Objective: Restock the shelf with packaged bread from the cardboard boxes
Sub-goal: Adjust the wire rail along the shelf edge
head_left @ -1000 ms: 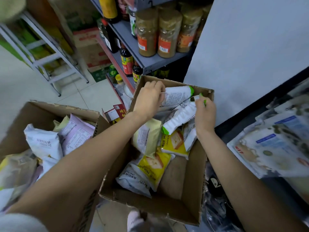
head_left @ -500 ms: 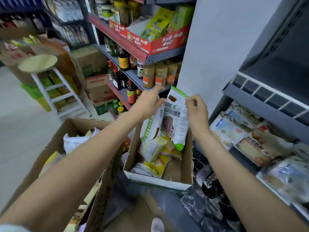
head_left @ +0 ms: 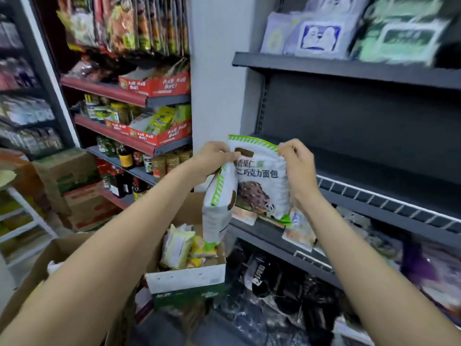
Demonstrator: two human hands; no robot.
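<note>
Two white bread packets with green trim hang in front of the dark grey shelf (head_left: 374, 198). The front packet (head_left: 262, 181) faces me, with my right hand (head_left: 296, 163) pinching its top right corner. My left hand (head_left: 214, 158) grips its top left corner together with the second packet (head_left: 218, 208), which dangles edge-on below. An open cardboard box (head_left: 189, 278) under the packets holds several yellow and pale bread packets. A second, bigger box (head_left: 52, 255) lies at the lower left, mostly behind my left arm.
The middle grey shelf is bare behind its white wire rail (head_left: 389, 196). More packets lie on the shelf below (head_left: 296, 233), and blue and green bags on the shelf above (head_left: 316, 33). Sauce bottles and jars fill the left rack (head_left: 129, 156). A white step stool (head_left: 27, 216) is far left.
Both hands have lifted the two packets out of the box, up to the level of the middle shelf. My view has tilted up from the boxes towards the shelves.
</note>
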